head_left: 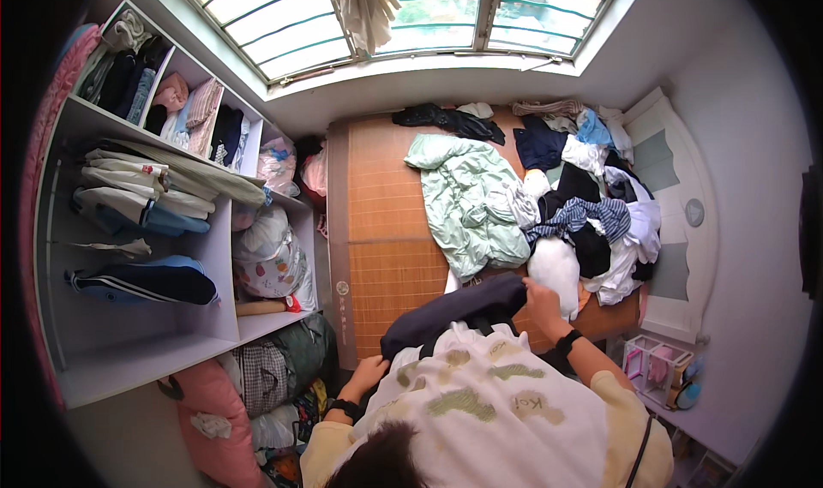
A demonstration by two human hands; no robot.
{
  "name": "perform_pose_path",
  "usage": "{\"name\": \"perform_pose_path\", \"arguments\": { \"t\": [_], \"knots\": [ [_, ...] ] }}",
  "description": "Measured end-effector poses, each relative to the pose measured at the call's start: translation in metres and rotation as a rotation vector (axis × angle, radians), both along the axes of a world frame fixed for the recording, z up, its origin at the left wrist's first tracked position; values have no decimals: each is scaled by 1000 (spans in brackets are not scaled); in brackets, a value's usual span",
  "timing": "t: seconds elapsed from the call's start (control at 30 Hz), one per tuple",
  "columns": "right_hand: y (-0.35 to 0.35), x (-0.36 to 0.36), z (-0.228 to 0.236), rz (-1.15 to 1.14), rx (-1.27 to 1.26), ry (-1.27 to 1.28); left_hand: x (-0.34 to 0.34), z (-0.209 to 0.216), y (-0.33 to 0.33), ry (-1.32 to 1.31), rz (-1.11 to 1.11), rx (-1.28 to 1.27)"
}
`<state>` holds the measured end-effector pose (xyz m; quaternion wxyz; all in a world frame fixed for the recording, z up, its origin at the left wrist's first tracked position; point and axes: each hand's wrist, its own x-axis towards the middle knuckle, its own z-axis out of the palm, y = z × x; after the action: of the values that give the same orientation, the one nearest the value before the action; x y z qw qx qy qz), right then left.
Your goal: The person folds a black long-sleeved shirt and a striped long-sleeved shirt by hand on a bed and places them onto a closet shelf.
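Note:
A dark navy garment stretches in front of me, over the near edge of the bed; its exact kind cannot be made out. My left hand is closed on its left end, low and close to my body. My right hand grips the opposite end, higher up and farther out. Just beyond the garment lies a rumpled pale green jacket or quilted piece. A white rounded bundle rests beside my right hand. My torso hides the garment's lower part.
A bed with a brown woven mat carries a heap of mixed clothes by the white headboard. Dark clothing lies along its far edge. An open wardrobe stands left, with bags and a pink bundle below.

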<state>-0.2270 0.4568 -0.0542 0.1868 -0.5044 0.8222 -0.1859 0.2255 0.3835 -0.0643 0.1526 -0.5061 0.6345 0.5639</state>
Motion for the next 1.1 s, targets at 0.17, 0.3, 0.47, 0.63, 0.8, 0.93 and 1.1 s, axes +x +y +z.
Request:
{"name": "perform_pose_path", "arguments": {
  "t": [0.17, 0.3, 0.47, 0.63, 0.8, 0.93, 1.1],
  "knots": [
    [-85, -32, -12, 128, 71, -76, -19, 24, -52, 62, 272, -330],
    [-120, -6, -52, 414, 112, -111, -49, 61, -92, 232, 171, -480],
    [-155, 83, -82, 607, 256, -274, -40, 135, -150, 348, 181, -586],
    [-215, 140, -103, 380, 78, -271, -4, 201, -207, 531, 198, -418],
    [-300, 222, -30, 681, -155, -526, 51, 250, -238, 770, -196, -264],
    [-329, 275, -63, 723, -174, -431, 73, 259, -264, 1124, -309, -121],
    [-350, 331, -99, 662, -150, -704, 111, 273, -286, 1244, -399, 27]
  ]
}}
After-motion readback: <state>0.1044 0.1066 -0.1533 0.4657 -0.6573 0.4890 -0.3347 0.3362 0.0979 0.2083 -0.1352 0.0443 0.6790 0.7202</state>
